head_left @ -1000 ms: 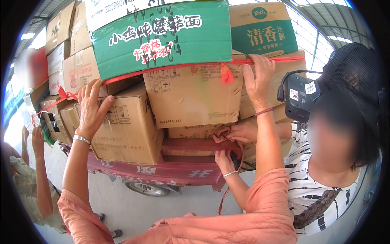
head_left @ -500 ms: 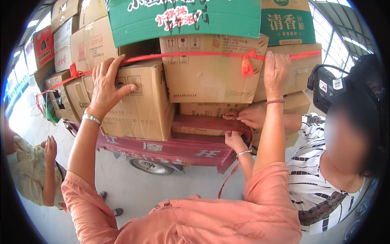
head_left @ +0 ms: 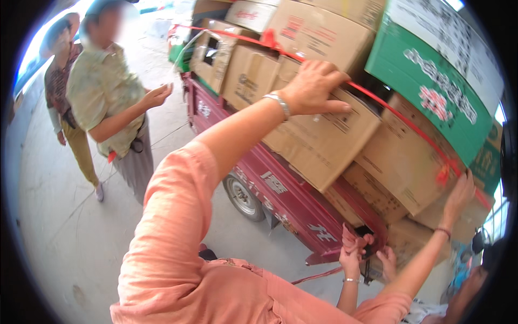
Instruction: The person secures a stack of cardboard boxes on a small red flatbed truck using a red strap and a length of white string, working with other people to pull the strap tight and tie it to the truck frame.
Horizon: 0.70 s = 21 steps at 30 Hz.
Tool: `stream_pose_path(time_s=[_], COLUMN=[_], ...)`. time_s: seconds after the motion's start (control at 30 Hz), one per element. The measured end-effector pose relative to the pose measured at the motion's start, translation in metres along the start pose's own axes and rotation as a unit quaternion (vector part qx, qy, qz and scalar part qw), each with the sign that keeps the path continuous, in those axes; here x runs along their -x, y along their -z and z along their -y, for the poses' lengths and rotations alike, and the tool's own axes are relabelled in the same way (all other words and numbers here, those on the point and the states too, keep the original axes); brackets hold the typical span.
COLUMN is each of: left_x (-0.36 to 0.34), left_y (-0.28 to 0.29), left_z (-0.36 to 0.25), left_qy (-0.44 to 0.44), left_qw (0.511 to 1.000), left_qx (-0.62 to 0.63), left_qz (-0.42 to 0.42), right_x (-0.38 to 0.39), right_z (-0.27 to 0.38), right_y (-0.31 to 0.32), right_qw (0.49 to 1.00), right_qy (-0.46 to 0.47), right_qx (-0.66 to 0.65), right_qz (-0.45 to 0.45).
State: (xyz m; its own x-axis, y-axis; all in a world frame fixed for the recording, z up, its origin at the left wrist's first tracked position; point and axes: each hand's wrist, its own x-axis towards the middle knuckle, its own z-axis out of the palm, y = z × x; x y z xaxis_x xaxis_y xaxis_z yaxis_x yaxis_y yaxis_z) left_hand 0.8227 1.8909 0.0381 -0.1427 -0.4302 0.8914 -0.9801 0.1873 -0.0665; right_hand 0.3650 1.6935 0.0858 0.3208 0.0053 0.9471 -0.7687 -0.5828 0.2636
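My left hand [head_left: 315, 86] lies over a red strap [head_left: 402, 116] at the top edge of a brown carton [head_left: 329, 143]; its thumb is spread across the carton's face. My right hand [head_left: 461, 195] is closed on the same strap, beside its red knot [head_left: 444, 174] and at the edge of another brown carton [head_left: 410, 162]. The strap runs across the stacked cartons. Lower down, a co-worker's hands [head_left: 350, 262] hold a bunched pinkish cloth strip [head_left: 355, 240] at the corner of a maroon cargo cart [head_left: 302, 213].
A green carton [head_left: 426, 81] sits high on the load. Two people stand at the left, one in a light patterned shirt [head_left: 102, 86]. The cart's wheel [head_left: 243, 197] rests on the grey floor [head_left: 70, 254]. Another person is partly visible at the lower right.
My view has swung left and tilted, so the load now slants down to the right. Both my hands keep their places on the load. The co-worker's hands have raised the pinkish strip.
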Motion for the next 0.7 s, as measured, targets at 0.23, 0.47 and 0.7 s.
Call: stream_pose_path(time_s=[0.23, 0.47, 0.7], left_x=[-0.014, -0.013, 0.006], left_y=[0.003, -0.006, 0.021], left_z=[0.047, 0.057, 0.085], left_qy=[-0.010, -0.023, -0.035], left_qw=[0.999, 0.994, 0.996], left_qx=[0.039, 0.101, 0.038], left_qz=[-0.035, -0.034, -0.069], right_x=[-0.033, 0.023, -0.019], right_z=[0.055, 0.167, 0.304], right_y=[0.013, 0.023, -0.002], right_qw=[0.993, 0.999, 0.994], right_qy=[0.004, 0.020, 0.060], right_qx=[0.116, 0.009, -0.081], right_qz=[0.017, -0.042, 0.045])
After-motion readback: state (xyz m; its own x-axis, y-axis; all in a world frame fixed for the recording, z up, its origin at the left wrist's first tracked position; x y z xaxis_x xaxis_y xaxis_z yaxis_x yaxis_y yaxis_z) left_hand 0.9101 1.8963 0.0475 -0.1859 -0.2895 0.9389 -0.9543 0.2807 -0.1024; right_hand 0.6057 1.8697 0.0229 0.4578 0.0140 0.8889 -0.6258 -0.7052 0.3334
